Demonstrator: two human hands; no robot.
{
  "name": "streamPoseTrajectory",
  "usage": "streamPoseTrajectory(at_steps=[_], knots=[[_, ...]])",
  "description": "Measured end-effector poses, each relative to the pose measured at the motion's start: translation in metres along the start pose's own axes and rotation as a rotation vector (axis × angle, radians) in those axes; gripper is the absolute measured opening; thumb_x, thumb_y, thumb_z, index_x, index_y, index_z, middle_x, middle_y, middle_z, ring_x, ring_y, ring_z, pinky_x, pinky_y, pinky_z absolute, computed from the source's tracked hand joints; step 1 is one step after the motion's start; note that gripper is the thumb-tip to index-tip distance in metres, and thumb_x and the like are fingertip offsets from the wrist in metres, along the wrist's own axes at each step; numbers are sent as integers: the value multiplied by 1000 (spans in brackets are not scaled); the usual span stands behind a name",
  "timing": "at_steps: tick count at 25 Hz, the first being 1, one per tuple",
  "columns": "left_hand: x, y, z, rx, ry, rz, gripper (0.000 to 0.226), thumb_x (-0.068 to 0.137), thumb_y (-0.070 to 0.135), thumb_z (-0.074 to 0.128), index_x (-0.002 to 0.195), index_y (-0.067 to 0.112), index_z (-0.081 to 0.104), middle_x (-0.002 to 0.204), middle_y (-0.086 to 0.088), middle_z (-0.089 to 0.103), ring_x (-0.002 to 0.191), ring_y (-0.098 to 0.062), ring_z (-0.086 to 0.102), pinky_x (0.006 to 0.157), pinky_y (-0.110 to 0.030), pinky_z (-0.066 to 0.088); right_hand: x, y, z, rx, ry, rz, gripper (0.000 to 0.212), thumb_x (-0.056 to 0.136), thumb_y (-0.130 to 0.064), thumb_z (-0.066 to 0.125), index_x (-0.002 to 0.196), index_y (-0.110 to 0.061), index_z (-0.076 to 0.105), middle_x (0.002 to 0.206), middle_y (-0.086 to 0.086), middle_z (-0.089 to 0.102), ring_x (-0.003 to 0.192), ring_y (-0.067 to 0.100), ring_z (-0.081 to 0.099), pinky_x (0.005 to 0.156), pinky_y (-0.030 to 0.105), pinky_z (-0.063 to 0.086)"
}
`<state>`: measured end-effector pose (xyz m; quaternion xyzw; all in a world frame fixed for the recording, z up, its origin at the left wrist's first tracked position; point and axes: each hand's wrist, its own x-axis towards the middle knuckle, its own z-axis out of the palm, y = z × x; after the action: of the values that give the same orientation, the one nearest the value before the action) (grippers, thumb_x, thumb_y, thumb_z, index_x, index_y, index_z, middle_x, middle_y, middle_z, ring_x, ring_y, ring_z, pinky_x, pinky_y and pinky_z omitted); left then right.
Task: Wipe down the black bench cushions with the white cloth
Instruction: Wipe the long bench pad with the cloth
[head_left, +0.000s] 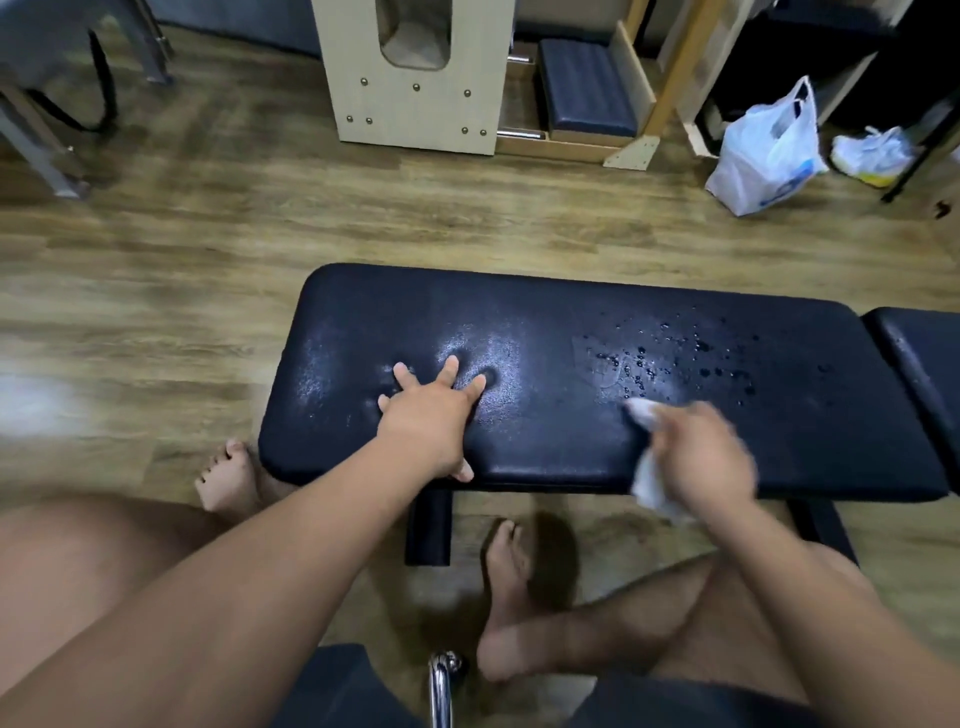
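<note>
Here, my left hand (434, 415) lies flat on the black bench cushion (571, 312), fingers spread, thumb at the near edge. My right hand (701, 457) (blurred) grips the bunched white cloth (649, 480) against the cushion's near edge, just below a scatter of droplets (675, 358). Bare cushion runs on to the right end, where a narrow gap parts it from a second cushion (924, 353). Wood floor (467, 218) lies open beyond the far edge.

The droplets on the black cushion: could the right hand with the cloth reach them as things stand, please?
Probably yes: the right hand, gripping the white cloth, sits just nearside of the droplets, with only bare cushion between them.
</note>
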<state>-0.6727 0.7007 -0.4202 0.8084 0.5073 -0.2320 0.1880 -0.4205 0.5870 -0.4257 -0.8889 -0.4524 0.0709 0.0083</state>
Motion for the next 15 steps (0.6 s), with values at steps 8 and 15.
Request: streamPoseTrajectory(at_steps=[8, 15], knots=[[4, 6, -8, -24, -29, -11, 120, 67, 35, 89, 155, 34, 7, 163, 3, -10, 140, -62, -1, 104, -72, 31, -18, -73, 11, 202, 63, 98, 22, 89, -24, 52, 103, -16, 67, 99, 15, 61, 87, 37, 64, 73, 39, 50], [-1, 2, -1, -74, -32, 0, 117, 74, 34, 84, 156, 35, 0, 164, 3, -17, 142, -59, -10, 111, -71, 20, -8, -71, 14, 12, -88, -259, 30, 89, -32, 50, 116, -35, 63, 104, 0, 58, 85, 28, 63, 68, 31, 46]])
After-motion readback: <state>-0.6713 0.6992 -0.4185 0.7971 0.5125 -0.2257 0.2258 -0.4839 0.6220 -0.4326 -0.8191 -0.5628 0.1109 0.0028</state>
